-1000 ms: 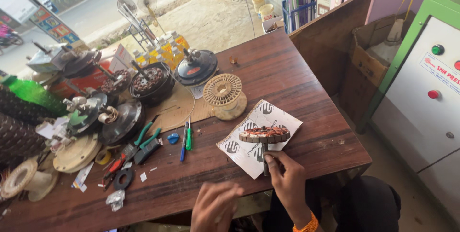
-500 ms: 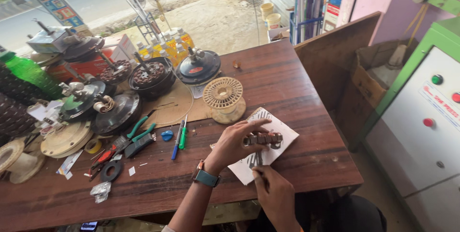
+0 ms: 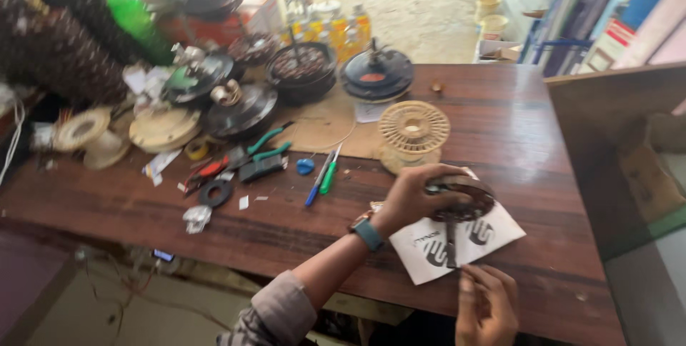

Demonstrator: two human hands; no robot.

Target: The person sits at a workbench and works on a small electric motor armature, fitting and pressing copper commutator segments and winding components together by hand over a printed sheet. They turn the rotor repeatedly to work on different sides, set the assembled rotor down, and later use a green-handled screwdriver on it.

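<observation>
Two hands are seen: the round motor winding (image 3: pixel 463 199) is clasped by the left hand (image 3: pixel 411 199), and a dark tool (image 3: pixel 451 242) is pinched by the right hand (image 3: pixel 487 303), above white paper (image 3: pixel 457 242) on the bench (image 3: pixel 300 224).

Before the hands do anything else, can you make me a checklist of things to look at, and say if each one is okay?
1. Left hand grips the round dark wound motor core: ok, the fingers wrap its near edge.
2. Right hand has hold of the thin dark tool: cannot tell, the picture is blurred there.
3. White printed paper sheet lies under the core: ok, flat on the brown wooden table.
4. Round cream plastic spool is out of the way: ok, it stands apart behind the left hand.
5. Blue and green screwdrivers are within reach: ok, they lie left of the hands.
</observation>
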